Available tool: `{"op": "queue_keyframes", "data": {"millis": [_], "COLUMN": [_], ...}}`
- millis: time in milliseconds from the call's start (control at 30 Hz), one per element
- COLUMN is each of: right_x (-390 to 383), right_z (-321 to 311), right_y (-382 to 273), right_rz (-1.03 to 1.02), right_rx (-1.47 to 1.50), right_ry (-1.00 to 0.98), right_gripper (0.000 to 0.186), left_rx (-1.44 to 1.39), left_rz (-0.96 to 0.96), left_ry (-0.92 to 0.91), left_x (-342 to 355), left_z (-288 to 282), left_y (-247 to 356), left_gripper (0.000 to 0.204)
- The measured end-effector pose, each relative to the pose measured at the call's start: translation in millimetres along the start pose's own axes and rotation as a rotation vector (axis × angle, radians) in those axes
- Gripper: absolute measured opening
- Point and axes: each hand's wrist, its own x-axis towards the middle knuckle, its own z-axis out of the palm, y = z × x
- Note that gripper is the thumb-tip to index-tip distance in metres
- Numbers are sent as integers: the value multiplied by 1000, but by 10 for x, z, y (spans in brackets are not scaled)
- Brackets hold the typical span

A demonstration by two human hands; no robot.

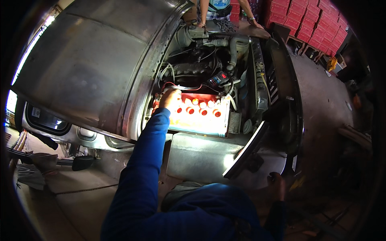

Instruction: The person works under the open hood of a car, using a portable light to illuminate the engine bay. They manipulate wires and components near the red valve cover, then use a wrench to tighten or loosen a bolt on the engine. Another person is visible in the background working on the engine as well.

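Observation:
My left hand (172,97) is at the upper left corner of the brightly lit battery (201,122), its fingers curled; what they grip is hidden. Open round cell holes with red rims run across the battery, and several pale caps (203,103) lie behind them. A small meter (218,79) with red lit digits rests above the battery beside red and black wires. Low on the right, my right hand (276,184) hangs in shadow with curled fingers, near a lit bar lamp (237,158); anything inside it is too dark to make out.
A vehicle hood (80,60) fills the upper left. The engine (193,68) and radiator (259,88) surround the battery. Another person's hands (257,25) rest on the far edge. Stacked red boxes (309,20) stand behind on the right, above a concrete floor (321,96).

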Motion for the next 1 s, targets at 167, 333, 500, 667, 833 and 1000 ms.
{"op": "queue_keyframes", "data": {"millis": [167, 333, 500, 667, 833, 1000], "right_x": [-249, -177, 67, 114, 98, 130], "right_z": [67, 156, 94, 52, 82, 104], "right_y": [178, 124, -104, -126, -105, -131], "right_rz": [71, 130, -6, -71, -6, -125], "right_rx": [17, 237, 44, 20, 5, 143], "right_ry": [15, -60, -35, -5, -82, -42], "right_gripper": [20, 23, 23, 21, 22, 23], "left_rx": [-344, -313, -344, -501, -427, -81], "left_rz": [-11, -147, 83, -66, 64, 27], "left_ry": [671, 805, 914, 905, 800, 828], "left_x": [-452, -723, -665, -659, -645, -617], "left_z": [-102, 334, 619, 705, 713, 590], "left_y": [-342, -426, -484, -689, -724, -688], "left_gripper": [28, 28, 29, 26, 24, 17]}}
